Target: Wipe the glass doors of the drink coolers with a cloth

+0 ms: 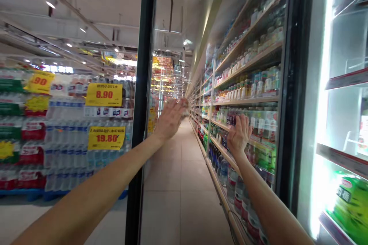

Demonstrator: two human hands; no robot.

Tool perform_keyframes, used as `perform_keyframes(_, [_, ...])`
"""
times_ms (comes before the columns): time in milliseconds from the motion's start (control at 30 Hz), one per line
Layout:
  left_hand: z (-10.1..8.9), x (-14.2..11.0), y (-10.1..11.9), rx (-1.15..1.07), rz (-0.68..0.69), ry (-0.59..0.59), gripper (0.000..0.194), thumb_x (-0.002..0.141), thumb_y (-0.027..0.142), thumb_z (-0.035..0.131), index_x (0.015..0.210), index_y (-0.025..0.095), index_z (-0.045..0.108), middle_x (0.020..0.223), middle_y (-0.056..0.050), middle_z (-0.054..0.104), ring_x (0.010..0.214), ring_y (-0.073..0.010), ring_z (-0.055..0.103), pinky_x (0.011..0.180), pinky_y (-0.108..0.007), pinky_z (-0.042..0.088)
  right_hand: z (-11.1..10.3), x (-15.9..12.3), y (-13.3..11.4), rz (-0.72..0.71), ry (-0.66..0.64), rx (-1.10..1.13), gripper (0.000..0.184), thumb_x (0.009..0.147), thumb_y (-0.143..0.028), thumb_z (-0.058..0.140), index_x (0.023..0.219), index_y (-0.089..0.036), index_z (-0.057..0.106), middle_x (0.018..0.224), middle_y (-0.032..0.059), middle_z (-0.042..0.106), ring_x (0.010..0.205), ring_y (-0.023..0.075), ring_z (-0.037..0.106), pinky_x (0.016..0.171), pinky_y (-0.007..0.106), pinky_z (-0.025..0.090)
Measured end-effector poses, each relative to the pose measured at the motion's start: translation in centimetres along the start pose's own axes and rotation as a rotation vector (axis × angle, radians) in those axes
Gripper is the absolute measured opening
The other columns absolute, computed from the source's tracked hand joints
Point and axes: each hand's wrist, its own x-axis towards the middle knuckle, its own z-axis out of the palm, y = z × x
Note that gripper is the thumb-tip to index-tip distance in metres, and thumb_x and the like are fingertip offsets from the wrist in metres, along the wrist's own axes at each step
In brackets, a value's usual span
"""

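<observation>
A clear glass door (172, 206) in a black frame (141, 122) stands swung open before me. My left hand (169, 118) is reached out against the glass, smeared by motion. Its fingers are closed over a pale crumpled cloth (184, 108), of which only a little shows at the fingertips. Further right, my right hand (239, 134) is raised to the same pane, fingers stretched up and nothing visible in them. Whether its palm presses on the glass I cannot tell.
At right is a lit cooler with shelves (345, 78) and green packages (350, 199). Through or in the glass appear long shelves of bottles (247, 92) and a tiled aisle (192, 172). Stacked bottle packs (64, 141) with yellow price signs (104, 94) stand at left.
</observation>
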Motion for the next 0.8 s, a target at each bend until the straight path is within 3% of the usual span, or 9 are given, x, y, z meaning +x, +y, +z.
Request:
perform_keyframes(67, [-0.2,-1.0,0.8,-0.063,0.311,-0.120,0.040,0.086,0.018,0.040,0.126,0.018,0.043,0.137,-0.004,0.043,0.133,-0.0154,0.025,0.110,-0.037,0.024,0.0,0.0,0.0,-0.003,0.004,0.000,0.047,0.085,-0.027,0.033,0.131,-0.018,0.040,0.140,0.0105,0.038,0.133,0.0232,0.027,0.106,0.050,0.021])
perform_keyframes(133, [-0.4,-1.4,0.7,-0.084,0.409,-0.182,0.042,0.086,0.017,0.039,0.128,0.020,0.041,0.137,-0.003,0.042,0.133,-0.0140,0.026,0.111,-0.035,0.024,0.1,-0.1,0.0,-0.008,0.006,0.003,0.047,0.086,-0.027,0.033,0.132,-0.019,0.039,0.140,0.0107,0.038,0.133,0.0230,0.027,0.106,0.050,0.021])
perform_keyframes(300, [-1.3,-2.3,-1.5,0.031,-0.126,0.011,0.040,0.087,0.019,0.039,0.127,0.015,0.041,0.138,-0.009,0.041,0.134,-0.0210,0.024,0.108,-0.044,0.028,0.3,-0.1,0.2,-0.005,0.005,0.011,0.047,0.086,-0.028,0.033,0.132,-0.020,0.038,0.140,0.0112,0.038,0.133,0.0239,0.028,0.106,0.051,0.021])
perform_keyframes(333, [-1.5,-3.0,-1.5,0.031,-0.095,0.012,0.040,0.086,0.018,0.039,0.126,0.015,0.042,0.137,-0.009,0.042,0.133,-0.0207,0.025,0.108,-0.044,0.029,0.3,-0.1,0.2,-0.003,0.004,0.015,0.048,0.086,-0.028,0.033,0.133,-0.020,0.038,0.140,0.0113,0.037,0.133,0.0241,0.027,0.106,0.051,0.021])
perform_keyframes(467, [-1.9,-5.6,-0.3,-0.045,0.363,-0.141,0.042,0.086,0.015,0.039,0.127,0.021,0.043,0.133,-0.004,0.047,0.132,-0.0155,0.029,0.109,-0.037,0.027,-0.1,-0.6,-0.2,-0.026,-0.019,0.025,0.048,0.086,-0.028,0.034,0.133,-0.020,0.037,0.141,0.0112,0.036,0.134,0.0243,0.025,0.106,0.052,0.020])
perform_keyframes(500, [-1.9,-5.7,-0.3,-0.040,0.350,-0.147,0.042,0.086,0.015,0.040,0.127,0.021,0.042,0.133,-0.004,0.047,0.132,-0.0157,0.029,0.109,-0.037,0.027,-0.2,-0.7,-0.4,-0.047,-0.030,0.027,0.047,0.086,-0.028,0.034,0.133,-0.020,0.037,0.141,0.0111,0.037,0.134,0.0241,0.025,0.106,0.052,0.020])
perform_keyframes(667, [-1.7,-4.1,-0.6,0.059,-0.190,0.029,0.042,0.086,0.020,0.040,0.128,0.017,0.041,0.136,-0.010,0.042,0.134,-0.0215,0.024,0.105,-0.046,0.031,-0.6,-1.3,-3.0,-0.153,-0.040,0.058,0.047,0.087,-0.028,0.035,0.133,-0.020,0.037,0.139,0.0113,0.039,0.133,0.0224,0.027,0.107,0.049,0.020])
perform_keyframes(733, [-1.6,-4.5,0.1,0.040,-0.039,-0.033,0.041,0.086,0.019,0.041,0.127,0.018,0.042,0.137,-0.008,0.042,0.134,-0.0210,0.023,0.107,-0.045,0.029,-0.6,-1.4,-4.1,-0.177,-0.032,0.084,0.048,0.087,-0.027,0.034,0.134,-0.020,0.035,0.139,0.0113,0.039,0.134,0.0219,0.026,0.108,0.048,0.019])
perform_keyframes(800, [-1.6,-5.2,0.8,-0.004,0.264,-0.157,0.043,0.085,0.018,0.042,0.128,0.020,0.041,0.137,-0.005,0.041,0.134,-0.0181,0.024,0.110,-0.041,0.025,-0.5,-1.5,-5.0,-0.202,-0.042,0.112,0.049,0.087,-0.025,0.034,0.135,-0.021,0.033,0.140,0.0108,0.038,0.134,0.0211,0.025,0.108,0.048,0.019])
